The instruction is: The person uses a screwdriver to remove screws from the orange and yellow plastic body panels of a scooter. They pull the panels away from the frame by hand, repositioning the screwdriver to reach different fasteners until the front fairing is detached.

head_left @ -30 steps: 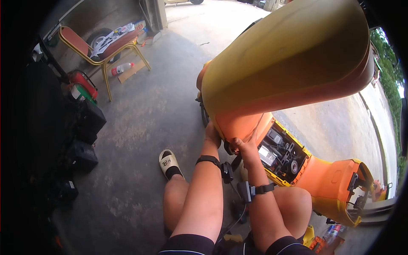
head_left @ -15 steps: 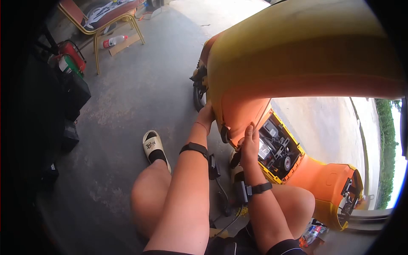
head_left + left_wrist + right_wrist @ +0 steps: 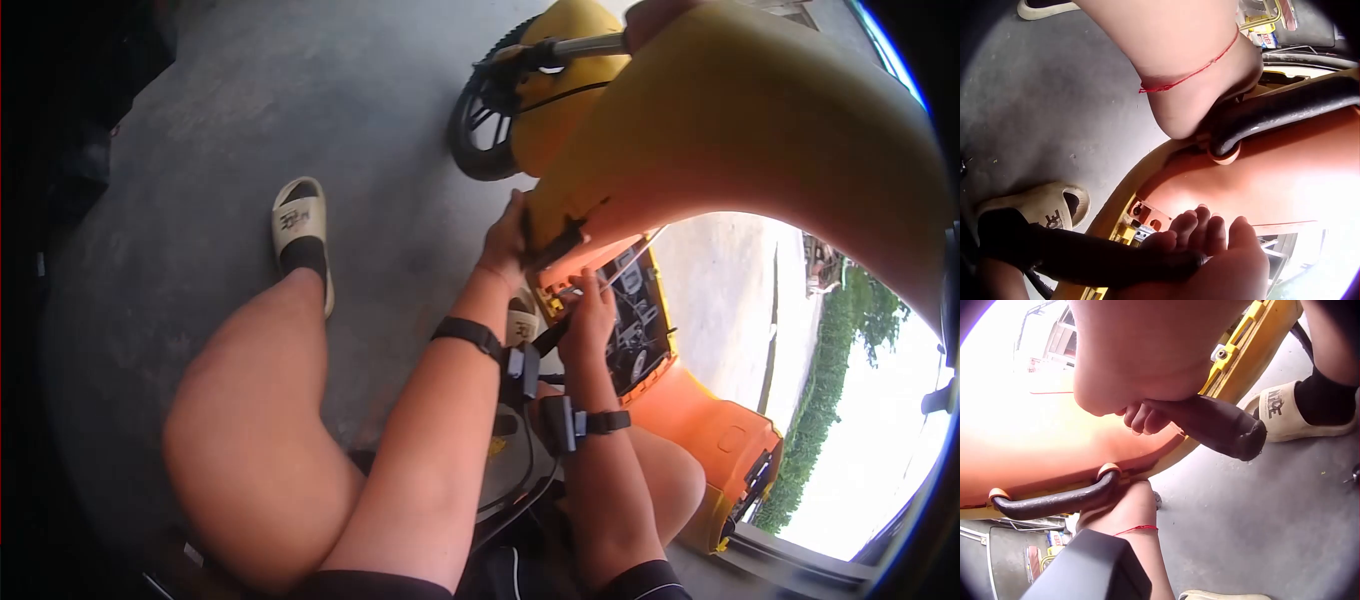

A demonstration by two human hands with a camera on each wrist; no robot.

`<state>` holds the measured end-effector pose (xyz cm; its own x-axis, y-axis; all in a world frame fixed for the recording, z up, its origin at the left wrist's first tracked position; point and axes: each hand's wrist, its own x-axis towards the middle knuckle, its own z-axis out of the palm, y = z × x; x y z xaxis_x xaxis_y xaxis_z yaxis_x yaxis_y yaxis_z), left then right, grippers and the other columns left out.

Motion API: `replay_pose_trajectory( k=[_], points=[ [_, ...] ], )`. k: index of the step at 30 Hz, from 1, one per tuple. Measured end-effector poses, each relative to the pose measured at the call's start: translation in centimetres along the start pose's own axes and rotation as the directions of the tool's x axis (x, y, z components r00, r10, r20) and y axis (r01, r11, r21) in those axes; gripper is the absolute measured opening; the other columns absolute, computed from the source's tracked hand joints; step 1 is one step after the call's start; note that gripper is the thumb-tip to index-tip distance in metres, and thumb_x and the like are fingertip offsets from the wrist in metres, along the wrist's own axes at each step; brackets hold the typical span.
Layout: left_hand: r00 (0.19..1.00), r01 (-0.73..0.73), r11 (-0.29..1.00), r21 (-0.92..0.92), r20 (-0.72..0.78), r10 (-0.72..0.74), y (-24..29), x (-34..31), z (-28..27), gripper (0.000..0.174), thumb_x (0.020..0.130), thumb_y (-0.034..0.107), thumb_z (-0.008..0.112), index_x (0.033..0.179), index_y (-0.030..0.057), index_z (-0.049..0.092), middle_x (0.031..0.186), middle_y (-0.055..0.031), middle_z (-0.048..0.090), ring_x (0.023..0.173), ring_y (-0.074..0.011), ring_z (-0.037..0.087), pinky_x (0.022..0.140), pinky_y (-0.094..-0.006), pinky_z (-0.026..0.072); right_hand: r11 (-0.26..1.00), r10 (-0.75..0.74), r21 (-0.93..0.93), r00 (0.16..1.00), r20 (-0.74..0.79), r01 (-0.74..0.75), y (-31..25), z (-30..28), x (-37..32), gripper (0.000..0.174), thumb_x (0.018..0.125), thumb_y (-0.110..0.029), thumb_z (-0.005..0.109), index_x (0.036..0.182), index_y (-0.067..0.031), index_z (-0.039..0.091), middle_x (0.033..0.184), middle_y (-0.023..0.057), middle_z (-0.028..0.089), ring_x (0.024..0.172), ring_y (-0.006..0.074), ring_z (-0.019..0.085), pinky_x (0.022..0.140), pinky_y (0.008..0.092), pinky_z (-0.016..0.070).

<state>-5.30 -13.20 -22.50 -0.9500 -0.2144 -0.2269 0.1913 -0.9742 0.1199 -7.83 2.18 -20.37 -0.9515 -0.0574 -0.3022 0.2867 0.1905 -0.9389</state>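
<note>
My right hand point(image 3: 588, 318) grips the thick dark handle of a screwdriver point(image 3: 1229, 428), its butt sticking out of the fist. The long thin shaft runs up and away over the open compartment point(image 3: 657, 290) of a yellow and orange scooter point(image 3: 720, 160). My left hand point(image 3: 505, 240) rests against the edge of the scooter's body panel, beside a black bar handle point(image 3: 1291, 119). Its thumb points up along the panel; the other fingers are hidden behind the edge. Between the two hands, the orange panel point(image 3: 1054, 450) spans brightly lit in the right wrist view.
The scooter's front wheel point(image 3: 485, 130) stands ahead on the concrete floor. A foot in a cream slipper point(image 3: 300, 218) is planted at the left. Dark boxes point(image 3: 120, 50) line the far left. An orange rear section point(image 3: 725, 430) lies at the right, close by the knee.
The view has swung down and right, bringing in the front wheel and losing the chair. The right hand has moved lower along the panel edge, the shaft now showing. The left hand stays at the panel.
</note>
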Motion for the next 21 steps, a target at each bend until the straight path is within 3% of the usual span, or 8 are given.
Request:
replay_pose_trajectory(
  k=[4,7,11,13,14,16,18,21],
  points=[
    [0.955,-0.038,0.999,0.004,-0.294,0.038,-2.1,2.2,-2.9,0.061,0.101,0.058,0.038,0.122,0.0047,0.059,0.114,-0.0110,0.064,0.098,-0.0241,0.065,0.087,-0.0316,0.0537,0.989,0.129,0.061,0.983,0.134,-0.138,-1.9,2.6,-0.9,0.036,0.103,-0.042,0.050,0.108,-0.0059,0.054,0.089,0.0051,0.063,0.072,0.0120,0.063,0.056,0.0273,0.0520],
    [0.988,-0.032,0.999,-0.032,-0.151,0.027,-1.9,1.4,-2.5,0.057,0.103,0.055,0.034,0.127,0.0083,0.056,0.113,-0.0100,0.064,0.097,-0.0228,0.066,0.082,-0.0340,0.0560,0.995,0.098,0.029,0.992,0.079,-0.100,-1.1,2.7,0.1,0.044,0.099,-0.053,0.051,0.107,-0.0099,0.053,0.089,0.0019,0.061,0.077,0.0122,0.062,0.051,0.0217,0.0446],
    [0.990,-0.044,0.997,-0.066,-0.133,0.035,-1.2,0.7,-1.5,0.056,0.105,0.054,0.027,0.130,0.0114,0.053,0.113,-0.0105,0.063,0.097,-0.0229,0.066,0.079,-0.0343,0.0565,0.951,0.186,0.208,0.961,0.207,-0.229,0.0,1.7,1.4,0.047,0.096,-0.057,0.054,0.112,-0.0136,0.053,0.092,-0.0014,0.055,0.087,0.0115,0.059,0.067,0.0279,0.0491],
    [0.984,-0.049,0.998,-0.026,-0.171,0.044,-1.9,0.6,-1.7,0.056,0.105,0.054,0.026,0.131,0.0117,0.051,0.109,-0.0119,0.064,0.087,-0.0244,0.067,0.067,-0.0361,0.0564,0.971,0.137,0.153,0.951,0.276,-0.184,0.6,1.1,1.8,0.071,0.091,-0.071,0.046,0.132,-0.0131,0.049,0.113,0.0018,0.059,0.101,0.0170,0.058,0.082,0.0319,0.0489],
    [0.977,-0.062,0.998,0.014,-0.205,0.063,-2.0,0.9,-1.6,0.056,0.105,0.054,0.024,0.132,0.0121,0.049,0.105,-0.0132,0.065,0.076,-0.0258,0.069,0.054,-0.0379,0.0563,0.970,0.131,0.159,0.949,0.286,-0.182,0.7,1.5,1.6,0.071,0.091,-0.071,0.046,0.132,-0.0131,0.049,0.113,0.0018,0.059,0.101,0.0170,0.058,0.082,0.0319,0.0489],
    [0.952,-0.141,0.990,-0.007,-0.274,0.134,-4.0,2.8,-3.2,0.055,0.105,0.054,0.025,0.131,0.0124,0.049,0.103,-0.0131,0.065,0.073,-0.0245,0.068,0.055,-0.0355,0.0569,0.948,0.102,0.259,0.945,0.310,-0.187,0.1,1.9,1.5,0.060,0.092,-0.062,0.054,0.130,-0.0150,0.049,0.107,-0.0001,0.053,0.097,0.0149,0.056,0.080,0.0327,0.0514],
    [0.923,-0.239,0.952,0.193,-0.258,0.284,-4.9,3.4,-3.4,0.056,0.104,0.056,0.026,0.130,0.0122,0.050,0.103,-0.0133,0.066,0.071,-0.0231,0.068,0.056,-0.0335,0.0576,0.942,0.123,0.263,0.943,0.308,-0.209,-0.2,1.6,2.1,0.062,0.093,-0.060,0.055,0.135,-0.0164,0.046,0.109,-0.0001,0.051,0.100,0.0159,0.055,0.084,0.0333,0.0516],
    [0.964,-0.154,0.980,0.127,-0.199,0.178,-5.3,3.5,-4.1,0.054,0.104,0.054,0.029,0.129,0.0119,0.051,0.102,-0.0142,0.066,0.068,-0.0218,0.068,0.053,-0.0310,0.0566,0.945,0.160,0.204,0.905,0.394,-0.256,-0.6,0.4,2.3,0.053,0.094,-0.055,0.058,0.132,-0.0197,0.048,0.105,-0.0019,0.051,0.098,0.0153,0.055,0.083,0.0337,0.0510]
  ],
)
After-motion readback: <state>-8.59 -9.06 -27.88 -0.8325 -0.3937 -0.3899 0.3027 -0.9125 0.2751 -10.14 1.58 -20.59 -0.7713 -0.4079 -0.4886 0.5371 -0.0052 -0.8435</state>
